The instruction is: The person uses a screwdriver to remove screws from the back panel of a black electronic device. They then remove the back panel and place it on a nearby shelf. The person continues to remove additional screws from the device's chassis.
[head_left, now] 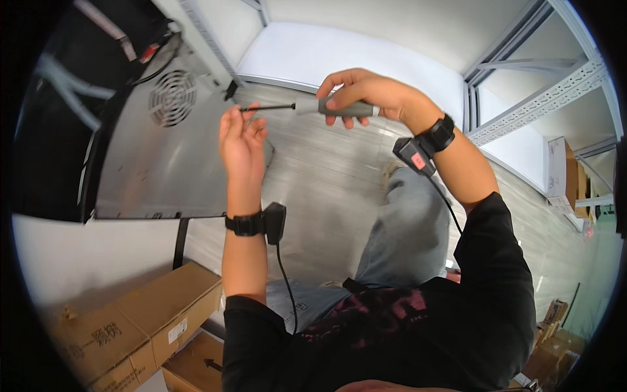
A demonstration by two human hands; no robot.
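Observation:
My right hand (369, 95) is wrapped round the grey handle of a screwdriver (307, 106), held nearly level with its dark shaft pointing left. At the shaft's tip, the thumb and finger of my left hand (243, 134) are pinched together. Whether a small part sits between those fingertips is too small to tell. Just left of that hand stands a metal-cased appliance (163, 157), its grey panel carrying a round slotted vent (173, 98). A black bracket (231, 90) sticks out from the panel's upper right edge, close to the screwdriver tip.
Cardboard boxes (137, 320) are stacked at the lower left, below the appliance. A black cable (160, 72) runs along its upper edge. Metal shelving (542, 98) with white boards rises at the right, and another box (563, 171) sits there. My knees are over the grey floor (307, 189).

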